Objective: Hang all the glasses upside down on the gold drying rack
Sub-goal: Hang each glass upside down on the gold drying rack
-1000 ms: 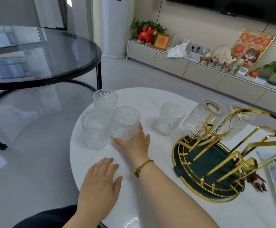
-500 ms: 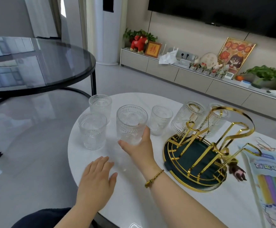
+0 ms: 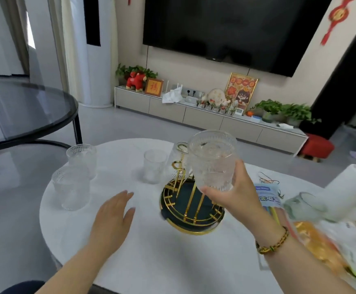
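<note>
My right hand (image 3: 238,194) grips a ribbed clear glass (image 3: 212,160) by its base and holds it upright in the air above the gold drying rack (image 3: 191,209), which has a dark green tray. One glass (image 3: 178,160) hangs upside down on a far rack prong, partly hidden by the held glass. Three more glasses stand upright on the white table (image 3: 151,251): one at the near left (image 3: 71,187), one behind it (image 3: 81,158), one beside the rack (image 3: 154,165). My left hand (image 3: 114,217) rests flat on the table with fingers apart.
Colourful packets (image 3: 270,198) and an orange bag (image 3: 317,245) lie at the table's right edge beside a white roll (image 3: 349,192). A dark round glass table (image 3: 24,111) stands to the left. A low TV cabinet (image 3: 204,115) lines the far wall.
My right hand has lifted the glass off the table and carried it right, over the rack. The view has tilted up and right. My left hand stays on the table.
</note>
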Demonstrator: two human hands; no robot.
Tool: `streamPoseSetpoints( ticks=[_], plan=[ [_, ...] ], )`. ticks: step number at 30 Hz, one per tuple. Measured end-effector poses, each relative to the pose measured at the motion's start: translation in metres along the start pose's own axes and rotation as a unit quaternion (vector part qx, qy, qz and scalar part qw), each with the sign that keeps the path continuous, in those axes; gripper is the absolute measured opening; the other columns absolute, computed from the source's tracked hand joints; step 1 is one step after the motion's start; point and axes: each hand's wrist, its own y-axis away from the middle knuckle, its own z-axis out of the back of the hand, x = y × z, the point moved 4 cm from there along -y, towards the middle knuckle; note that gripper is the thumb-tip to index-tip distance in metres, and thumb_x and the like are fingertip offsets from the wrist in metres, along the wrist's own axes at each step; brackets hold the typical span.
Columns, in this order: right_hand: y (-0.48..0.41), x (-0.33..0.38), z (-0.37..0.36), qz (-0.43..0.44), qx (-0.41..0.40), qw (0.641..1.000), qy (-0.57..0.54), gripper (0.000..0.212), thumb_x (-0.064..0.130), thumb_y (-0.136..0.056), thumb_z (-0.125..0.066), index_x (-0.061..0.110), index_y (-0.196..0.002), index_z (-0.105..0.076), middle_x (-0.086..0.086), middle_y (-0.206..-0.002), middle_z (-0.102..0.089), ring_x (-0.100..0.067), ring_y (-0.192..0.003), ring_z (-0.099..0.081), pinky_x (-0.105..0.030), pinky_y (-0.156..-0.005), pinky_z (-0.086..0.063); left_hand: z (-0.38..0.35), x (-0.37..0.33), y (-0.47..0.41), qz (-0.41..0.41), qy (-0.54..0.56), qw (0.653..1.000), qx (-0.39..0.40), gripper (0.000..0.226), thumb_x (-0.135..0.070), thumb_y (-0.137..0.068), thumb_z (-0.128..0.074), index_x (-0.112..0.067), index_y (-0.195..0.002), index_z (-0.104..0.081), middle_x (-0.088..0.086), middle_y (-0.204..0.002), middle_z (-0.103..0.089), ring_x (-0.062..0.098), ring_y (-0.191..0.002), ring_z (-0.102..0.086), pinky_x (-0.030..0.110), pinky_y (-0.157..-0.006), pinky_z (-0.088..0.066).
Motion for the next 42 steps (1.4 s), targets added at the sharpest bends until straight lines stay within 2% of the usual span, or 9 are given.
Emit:
streamPoseSetpoints(
  ticks=[4,7,11,14,19,23,26,28,42],
  plan=[
    [0.003,0.000,0.066,-0.014,-0.045,0.997,0.055,0.064,0.023,-0.057,-0.078,0.035,-0.105,-0.037,0.023,-0.099,-0.048,0.003,-0.092,-0.049,-0.004,-0.059,-0.043,0.008,-0.075,-0.026,-0.073,0.065,0.995,-0.018,0.041,-0.017,-0.092,-0.043,-0.018,-0.132,-0.038,0.004,-0.145,-0.038,0.021,-0.133,-0.033,0.035,-0.111,-0.025],
    [0.001,0.000,0.110,-0.036,-0.081,0.991,0.101,0.060,0.022,-0.059,-0.078,0.038,-0.102,-0.039,0.025,-0.100,-0.045,-0.004,-0.096,-0.044,-0.012,-0.071,-0.034,0.010,-0.125,-0.040,-0.136,0.078,0.987,-0.022,0.043,-0.020,-0.093,-0.042,-0.024,-0.135,-0.033,-0.001,-0.147,-0.034,0.018,-0.134,-0.030,0.035,-0.111,-0.025],
    [-0.011,-0.002,0.150,-0.080,-0.106,0.968,0.213,0.070,0.028,-0.062,-0.077,0.019,-0.119,-0.038,0.009,-0.110,-0.043,-0.006,-0.091,-0.045,-0.013,-0.069,-0.035,0.002,-0.165,-0.060,-0.196,0.038,0.980,0.004,0.051,-0.025,-0.093,-0.040,-0.024,-0.140,-0.020,-0.002,-0.152,-0.023,0.018,-0.138,-0.020,0.036,-0.114,-0.018],
    [-0.027,-0.007,0.159,-0.104,-0.096,0.953,0.266,0.077,0.029,-0.061,-0.078,0.016,-0.123,-0.036,-0.007,-0.124,-0.049,-0.019,-0.102,-0.045,-0.029,-0.078,-0.035,-0.006,-0.176,-0.073,-0.224,-0.002,0.974,0.024,0.053,-0.027,-0.093,-0.039,-0.023,-0.141,-0.015,-0.002,-0.153,-0.020,0.016,-0.140,-0.017,0.034,-0.115,-0.014],
    [-0.055,-0.023,0.152,-0.127,-0.065,0.951,0.276,0.076,0.029,-0.061,-0.079,0.014,-0.122,-0.036,-0.011,-0.128,-0.047,-0.017,-0.090,-0.042,-0.025,-0.061,-0.036,-0.025,-0.174,-0.088,-0.255,-0.092,0.960,0.075,0.052,-0.033,-0.094,-0.034,-0.022,-0.141,-0.012,-0.002,-0.154,-0.015,0.015,-0.141,-0.010,0.034,-0.116,-0.008],
    [-0.072,-0.036,0.137,-0.135,-0.056,0.956,0.252,0.079,0.026,-0.063,-0.078,0.013,-0.125,-0.032,-0.010,-0.134,-0.043,-0.016,-0.092,-0.043,-0.017,-0.054,-0.035,-0.033,-0.169,-0.090,-0.259,-0.112,0.957,0.067,0.053,-0.036,-0.094,-0.032,-0.022,-0.141,-0.011,-0.004,-0.155,-0.012,0.013,-0.141,-0.009,0.032,-0.116,-0.007],
    [-0.081,-0.044,0.127,-0.118,-0.064,0.963,0.233,0.082,0.023,-0.062,-0.078,0.014,-0.128,-0.031,-0.009,-0.138,-0.040,-0.022,-0.115,-0.043,-0.021,-0.081,-0.034,-0.035,-0.167,-0.092,-0.250,-0.105,0.960,0.061,0.056,-0.037,-0.094,-0.033,-0.023,-0.141,-0.008,-0.005,-0.154,-0.013,0.013,-0.141,-0.009,0.032,-0.116,-0.007],
    [-0.086,-0.047,0.120,-0.108,-0.063,0.964,0.233,0.084,0.022,-0.062,-0.079,0.015,-0.130,-0.030,-0.008,-0.139,-0.039,-0.023,-0.122,-0.039,-0.023,-0.085,-0.030,-0.037,-0.166,-0.092,-0.241,-0.101,0.963,0.060,0.057,-0.038,-0.093,-0.035,-0.024,-0.142,-0.007,-0.005,-0.154,-0.012,0.014,-0.141,-0.009,0.033,-0.116,-0.008],
    [-0.116,-0.065,0.080,-0.122,0.063,0.947,0.291,0.083,0.029,-0.061,-0.078,0.011,-0.128,-0.032,-0.009,-0.133,-0.044,-0.022,-0.119,-0.041,-0.025,-0.087,-0.034,-0.050,-0.160,-0.095,-0.205,-0.032,0.977,0.057,0.058,-0.041,-0.090,-0.039,-0.033,-0.140,-0.011,-0.009,-0.153,-0.014,0.015,-0.141,-0.006,0.039,-0.115,-0.018]
  ],
)
